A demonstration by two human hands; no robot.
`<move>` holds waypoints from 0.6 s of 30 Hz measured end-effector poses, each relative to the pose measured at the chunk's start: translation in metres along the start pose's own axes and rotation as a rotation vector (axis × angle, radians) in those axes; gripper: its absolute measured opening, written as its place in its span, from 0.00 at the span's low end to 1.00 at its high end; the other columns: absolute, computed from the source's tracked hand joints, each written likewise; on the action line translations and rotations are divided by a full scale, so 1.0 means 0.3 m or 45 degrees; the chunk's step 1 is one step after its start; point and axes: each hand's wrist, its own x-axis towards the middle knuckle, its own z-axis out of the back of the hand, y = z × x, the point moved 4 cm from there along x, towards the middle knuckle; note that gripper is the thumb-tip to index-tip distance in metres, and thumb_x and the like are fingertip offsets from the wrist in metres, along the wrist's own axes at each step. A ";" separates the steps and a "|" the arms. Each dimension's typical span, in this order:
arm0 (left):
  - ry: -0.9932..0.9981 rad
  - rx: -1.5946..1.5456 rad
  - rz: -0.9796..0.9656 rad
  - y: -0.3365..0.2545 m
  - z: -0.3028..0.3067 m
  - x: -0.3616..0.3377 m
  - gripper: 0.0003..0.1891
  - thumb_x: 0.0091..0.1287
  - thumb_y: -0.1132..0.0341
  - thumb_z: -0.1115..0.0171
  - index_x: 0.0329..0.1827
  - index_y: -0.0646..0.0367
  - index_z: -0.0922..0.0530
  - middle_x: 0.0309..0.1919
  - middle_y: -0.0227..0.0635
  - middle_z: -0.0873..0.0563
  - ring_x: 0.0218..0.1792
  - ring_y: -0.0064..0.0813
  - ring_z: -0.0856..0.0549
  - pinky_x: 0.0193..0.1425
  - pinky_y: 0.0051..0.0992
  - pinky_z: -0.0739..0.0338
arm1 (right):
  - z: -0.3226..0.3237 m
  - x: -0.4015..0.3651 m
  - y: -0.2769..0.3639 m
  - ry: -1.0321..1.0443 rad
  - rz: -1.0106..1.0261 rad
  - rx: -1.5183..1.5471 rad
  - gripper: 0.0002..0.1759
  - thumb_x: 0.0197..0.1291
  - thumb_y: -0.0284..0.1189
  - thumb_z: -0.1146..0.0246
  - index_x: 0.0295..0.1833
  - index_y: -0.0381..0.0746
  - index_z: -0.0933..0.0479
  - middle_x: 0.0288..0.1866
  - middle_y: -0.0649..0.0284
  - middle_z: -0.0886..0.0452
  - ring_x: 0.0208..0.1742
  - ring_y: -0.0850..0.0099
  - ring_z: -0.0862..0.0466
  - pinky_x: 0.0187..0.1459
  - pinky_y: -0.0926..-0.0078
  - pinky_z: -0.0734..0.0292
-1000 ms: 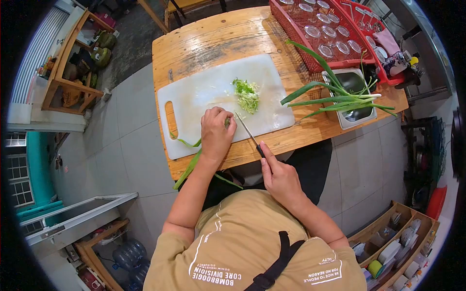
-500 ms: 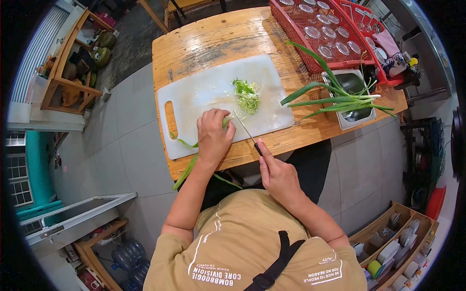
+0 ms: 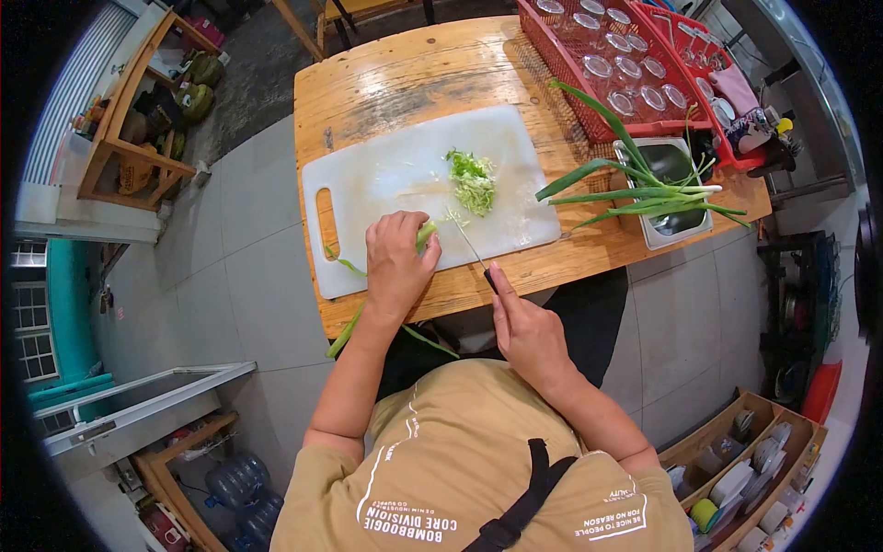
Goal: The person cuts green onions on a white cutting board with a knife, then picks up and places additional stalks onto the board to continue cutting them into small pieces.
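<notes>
My left hand (image 3: 400,258) is closed around a bunch of green onions (image 3: 425,234) on the white cutting board (image 3: 368,175). Their cut ends stick out toward the blade, and long green leaves trail under my wrist and over the table's near edge. In my right hand (image 3: 529,329) is a knife (image 3: 472,245) with a black handle. Its blade points away from me, just right of the onion ends, its tip by a few fresh slices. Beyond the tip lies a pile of chopped green onion (image 3: 473,184).
Whole green onions (image 3: 658,191) rest across a steel container (image 3: 681,230) at the table's right. Behind it stands a red crate (image 3: 575,106) of upturned glasses. A second red basket (image 3: 736,152) holds utensils. The wooden table (image 3: 405,78) ends just before my body.
My left hand has shifted slightly left, and more of the onion ends shows beside the knife. The knife stays in my right hand, almost unmoved. The view has shifted a little.
</notes>
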 end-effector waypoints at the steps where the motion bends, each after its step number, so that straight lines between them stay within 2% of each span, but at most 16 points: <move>1: -0.009 -0.014 -0.029 -0.004 0.002 0.000 0.15 0.67 0.68 0.24 0.55 0.59 0.15 0.47 0.41 0.11 0.54 0.47 0.13 0.68 0.47 0.25 | -0.009 0.000 -0.008 0.002 0.001 -0.002 0.35 0.82 0.31 0.36 0.91 0.45 0.33 0.28 0.54 0.15 0.26 0.54 0.13 0.32 0.53 0.16; 10: -0.071 -0.042 -0.016 0.010 -0.006 -0.010 0.14 0.67 0.68 0.24 0.53 0.58 0.14 0.47 0.42 0.11 0.54 0.48 0.14 0.66 0.46 0.23 | -0.002 0.018 -0.063 0.029 0.018 -0.098 0.34 0.82 0.31 0.35 0.89 0.48 0.30 0.29 0.53 0.15 0.26 0.51 0.14 0.31 0.52 0.17; 12: -0.075 -0.055 0.005 0.020 -0.010 -0.010 0.13 0.67 0.68 0.24 0.53 0.58 0.14 0.47 0.41 0.12 0.54 0.48 0.14 0.66 0.46 0.23 | 0.022 0.016 -0.051 -0.041 0.015 0.030 0.33 0.81 0.28 0.34 0.88 0.49 0.28 0.37 0.47 0.10 0.30 0.48 0.12 0.34 0.53 0.16; 15: -0.072 -0.070 0.008 0.021 -0.005 -0.014 0.13 0.67 0.68 0.24 0.53 0.59 0.14 0.47 0.41 0.12 0.54 0.48 0.14 0.66 0.46 0.23 | 0.004 0.019 -0.075 0.057 -0.044 -0.081 0.33 0.82 0.27 0.35 0.88 0.51 0.28 0.41 0.45 0.09 0.32 0.47 0.10 0.36 0.53 0.15; 16: -0.074 -0.073 0.001 0.019 -0.005 -0.012 0.13 0.68 0.68 0.24 0.53 0.59 0.14 0.47 0.41 0.12 0.54 0.47 0.14 0.67 0.46 0.23 | 0.002 0.020 -0.076 0.061 -0.033 -0.095 0.33 0.82 0.27 0.35 0.88 0.51 0.28 0.41 0.45 0.09 0.32 0.47 0.10 0.36 0.53 0.15; 18: -0.096 -0.086 0.001 0.025 -0.008 -0.011 0.13 0.68 0.68 0.24 0.53 0.59 0.14 0.47 0.41 0.12 0.55 0.47 0.14 0.67 0.46 0.23 | 0.012 0.020 -0.067 -0.066 0.102 -0.015 0.34 0.82 0.30 0.35 0.90 0.50 0.30 0.33 0.50 0.11 0.28 0.50 0.12 0.32 0.52 0.16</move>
